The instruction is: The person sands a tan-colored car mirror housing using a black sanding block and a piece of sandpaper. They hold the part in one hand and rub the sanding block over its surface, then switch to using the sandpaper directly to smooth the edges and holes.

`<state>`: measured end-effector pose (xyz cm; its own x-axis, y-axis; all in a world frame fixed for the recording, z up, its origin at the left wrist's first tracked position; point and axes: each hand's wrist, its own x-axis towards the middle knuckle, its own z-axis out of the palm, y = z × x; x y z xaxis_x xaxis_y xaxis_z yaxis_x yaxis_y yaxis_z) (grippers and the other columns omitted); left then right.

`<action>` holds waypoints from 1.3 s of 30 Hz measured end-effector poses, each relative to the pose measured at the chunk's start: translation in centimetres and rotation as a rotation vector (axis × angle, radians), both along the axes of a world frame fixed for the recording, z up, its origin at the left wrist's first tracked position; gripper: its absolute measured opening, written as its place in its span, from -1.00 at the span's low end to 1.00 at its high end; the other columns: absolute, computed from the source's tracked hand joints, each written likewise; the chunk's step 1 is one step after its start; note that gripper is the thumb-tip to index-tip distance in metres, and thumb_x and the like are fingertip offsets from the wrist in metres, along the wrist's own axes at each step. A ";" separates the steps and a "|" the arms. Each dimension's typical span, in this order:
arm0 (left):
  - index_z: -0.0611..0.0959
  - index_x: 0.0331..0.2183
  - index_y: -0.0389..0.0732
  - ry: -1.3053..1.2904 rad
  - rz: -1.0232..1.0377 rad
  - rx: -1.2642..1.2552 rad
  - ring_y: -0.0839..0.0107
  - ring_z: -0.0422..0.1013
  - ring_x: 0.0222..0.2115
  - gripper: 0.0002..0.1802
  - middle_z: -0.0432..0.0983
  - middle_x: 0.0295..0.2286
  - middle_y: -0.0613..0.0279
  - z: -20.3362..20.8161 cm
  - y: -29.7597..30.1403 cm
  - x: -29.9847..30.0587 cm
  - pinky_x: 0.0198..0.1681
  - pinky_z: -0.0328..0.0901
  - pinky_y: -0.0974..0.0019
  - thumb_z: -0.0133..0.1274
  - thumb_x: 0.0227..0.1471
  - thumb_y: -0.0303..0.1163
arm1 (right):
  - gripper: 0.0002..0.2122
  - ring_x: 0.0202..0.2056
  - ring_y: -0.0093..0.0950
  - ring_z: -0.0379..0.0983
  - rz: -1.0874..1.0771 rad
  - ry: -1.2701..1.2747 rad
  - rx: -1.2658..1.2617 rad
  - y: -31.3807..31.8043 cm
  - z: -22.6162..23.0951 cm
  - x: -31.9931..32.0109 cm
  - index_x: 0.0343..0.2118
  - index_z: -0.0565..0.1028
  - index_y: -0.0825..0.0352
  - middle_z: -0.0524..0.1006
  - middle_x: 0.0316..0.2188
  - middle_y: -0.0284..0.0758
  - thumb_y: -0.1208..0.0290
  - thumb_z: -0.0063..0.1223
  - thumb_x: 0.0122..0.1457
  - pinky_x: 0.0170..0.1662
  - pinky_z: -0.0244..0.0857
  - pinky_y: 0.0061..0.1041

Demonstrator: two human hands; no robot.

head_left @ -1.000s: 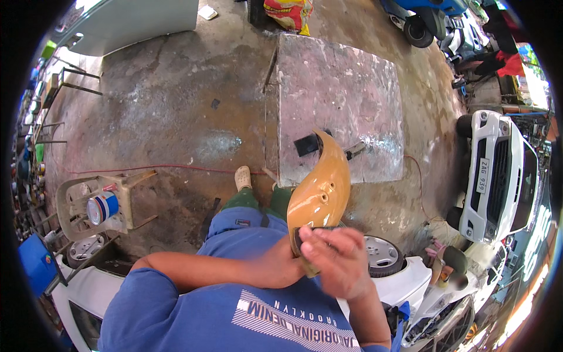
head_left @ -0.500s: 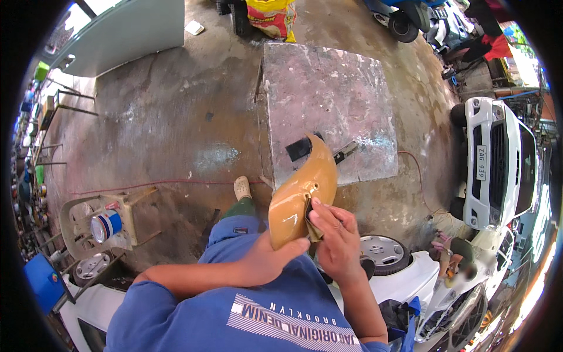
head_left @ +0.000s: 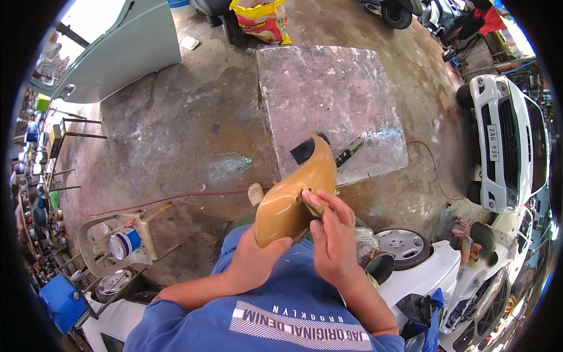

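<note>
A glossy tan curved panel (head_left: 293, 190), shaped like a motorcycle fairing piece, tilts in front of my body with its pointed end away from me. My left hand (head_left: 258, 258) grips its near end, thumb over the edge and fingers hidden beneath. With my right hand (head_left: 334, 240) I pinch a folded piece of sandpaper (head_left: 315, 206), dark on one face and tan on the other, against the panel's right side by a small hole. Beyond the panel's tip, a black block (head_left: 302, 151) and a dark, narrow tool (head_left: 350, 151) lie on a paint-stained slab (head_left: 328, 88).
At left, a plastic chair (head_left: 94, 246) bears a paint can (head_left: 124, 243). A wheel (head_left: 403, 245) is near my right arm. White vehicles (head_left: 516, 141) stand at right, with a person (head_left: 478, 239) crouching nearby. A red hose (head_left: 193, 193) crosses the floor; a yellow-red bag (head_left: 261, 23) stands far ahead.
My right hand and the sandpaper have lifted and shifted slightly along the panel's right side, fingers straighter now. My left hand and the panel have moved a little left. The whole view has shifted.
</note>
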<state>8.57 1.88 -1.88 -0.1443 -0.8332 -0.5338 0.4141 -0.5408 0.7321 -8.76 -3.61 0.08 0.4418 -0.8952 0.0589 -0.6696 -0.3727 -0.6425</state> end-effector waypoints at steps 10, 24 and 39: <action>0.45 0.06 -0.40 0.013 0.182 -0.034 0.46 0.41 -0.05 -0.58 0.50 -0.06 0.16 0.1 -0.1 -0.9 0.04 0.31 0.39 0.00 0.15 -0.60 | -0.62 0.24 -0.29 0.26 0.018 0.025 0.050 0.4 -0.1 0.0 0.16 0.40 0.36 0.47 0.13 -0.29 0.47 -0.10 0.28 0.34 -0.07 -0.16; 0.35 0.14 -0.39 0.098 0.215 -0.014 0.40 0.39 0.03 -0.49 0.43 0.03 0.11 0.6 -0.8 -0.7 0.12 0.29 0.33 -0.06 0.14 -0.66 | -0.60 0.23 -0.28 0.27 0.056 0.022 -0.044 -0.6 -1.3 0.5 0.14 0.40 0.37 0.46 0.17 -0.30 0.52 -0.03 0.21 0.31 0.00 -0.17; 0.41 0.11 -0.38 -0.034 0.236 -0.123 0.29 0.46 -0.03 -0.52 0.49 -0.03 0.08 -0.6 0.3 -0.8 0.09 0.32 0.25 -0.02 0.13 -0.65 | -0.63 0.19 -0.29 0.32 0.143 0.068 -0.300 -1.8 -4.7 -3.3 0.07 0.43 0.39 0.46 0.16 -0.27 0.47 -0.01 0.17 0.21 0.17 -0.18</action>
